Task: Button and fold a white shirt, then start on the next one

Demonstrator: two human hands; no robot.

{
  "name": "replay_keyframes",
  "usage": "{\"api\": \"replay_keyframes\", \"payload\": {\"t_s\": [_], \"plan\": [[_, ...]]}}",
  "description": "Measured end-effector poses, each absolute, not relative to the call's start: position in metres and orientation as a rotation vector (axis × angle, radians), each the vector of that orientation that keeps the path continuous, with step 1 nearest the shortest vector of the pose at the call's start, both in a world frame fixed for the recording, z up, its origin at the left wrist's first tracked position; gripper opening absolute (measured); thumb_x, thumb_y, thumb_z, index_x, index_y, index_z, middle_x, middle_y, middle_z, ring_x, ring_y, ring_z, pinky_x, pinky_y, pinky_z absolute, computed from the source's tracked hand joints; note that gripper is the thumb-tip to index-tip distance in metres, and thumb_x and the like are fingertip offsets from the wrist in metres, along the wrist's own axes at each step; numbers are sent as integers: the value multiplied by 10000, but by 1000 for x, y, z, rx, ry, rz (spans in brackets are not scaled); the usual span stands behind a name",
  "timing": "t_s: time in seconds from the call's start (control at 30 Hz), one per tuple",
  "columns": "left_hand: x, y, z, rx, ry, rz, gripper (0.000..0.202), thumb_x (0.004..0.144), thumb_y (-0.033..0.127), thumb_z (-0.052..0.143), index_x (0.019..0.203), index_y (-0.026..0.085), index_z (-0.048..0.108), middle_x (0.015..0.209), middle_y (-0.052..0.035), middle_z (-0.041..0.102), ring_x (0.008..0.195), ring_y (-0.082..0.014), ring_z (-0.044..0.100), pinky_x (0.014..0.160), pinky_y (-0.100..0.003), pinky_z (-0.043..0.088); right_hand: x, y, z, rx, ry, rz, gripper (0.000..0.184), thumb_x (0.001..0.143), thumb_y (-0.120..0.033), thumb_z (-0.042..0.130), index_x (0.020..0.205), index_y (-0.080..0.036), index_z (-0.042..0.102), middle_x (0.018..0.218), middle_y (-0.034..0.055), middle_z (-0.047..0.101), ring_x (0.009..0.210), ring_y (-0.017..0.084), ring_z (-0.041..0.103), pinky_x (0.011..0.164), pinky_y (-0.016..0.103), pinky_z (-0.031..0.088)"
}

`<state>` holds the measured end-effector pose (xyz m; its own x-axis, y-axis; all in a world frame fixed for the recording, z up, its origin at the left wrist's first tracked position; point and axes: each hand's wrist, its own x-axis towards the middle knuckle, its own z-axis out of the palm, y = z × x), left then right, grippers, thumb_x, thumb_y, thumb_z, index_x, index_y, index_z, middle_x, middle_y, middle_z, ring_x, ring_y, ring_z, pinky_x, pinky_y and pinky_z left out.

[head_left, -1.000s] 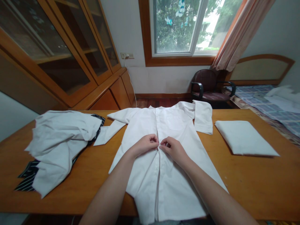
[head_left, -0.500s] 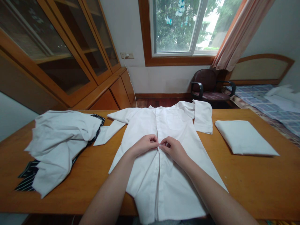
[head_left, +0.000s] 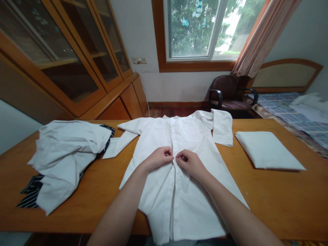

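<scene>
A: Where is the white shirt (head_left: 189,205) lying?

B: Front up on the wooden table (head_left: 274,205), directly before the person. Collar is pointing away; hem is reaching over the near edge. Both sleeves are bending back toward the person.

A: Left hand (head_left: 160,159)?

B: Hovering low over the button placket (head_left: 172,194), about mid-front. Thumb and fingertips are closing in a small pinch, gripping a bit of the shirt's edge.

A: Right hand (head_left: 191,164)?

B: Facing it, just beside, fingers curling, thumb and forefinger bending close together at the placket. Whether they are gripping cloth, I cannot tell.

A: Either side?

B: A crumpled white garment (head_left: 70,150) is lying left, dark striped cloth (head_left: 28,201) showing from underneath. A folded white cloth (head_left: 268,150) is resting right, apart from the shirt.
</scene>
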<state>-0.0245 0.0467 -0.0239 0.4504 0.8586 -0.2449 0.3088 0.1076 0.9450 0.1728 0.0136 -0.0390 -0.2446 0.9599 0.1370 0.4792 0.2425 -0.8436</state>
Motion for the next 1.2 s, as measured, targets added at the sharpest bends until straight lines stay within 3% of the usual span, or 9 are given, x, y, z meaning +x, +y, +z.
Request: {"api": "replay_keyframes", "payload": {"t_s": [0.63,1.2], "plan": [[-25,47,-23,1609,1103,610,113,726,270,657,761,168,620,696,33,581,651,-124,506,597,-224,356,172,14,-37,-1352,-1891,884,48,817,-185,660,825,-199,705,770,1,682,704,143,608,678,251,447],[-25,45,-19,1648,1093,569,169,746,328,682,772,165,645,708,15,603,658,-133,522,589,-225,374,171,16,-40,-1404,-1903,877,104,860,-290,664,822,-199,698,745,9,677,682,157,600,635,255,429]]}}
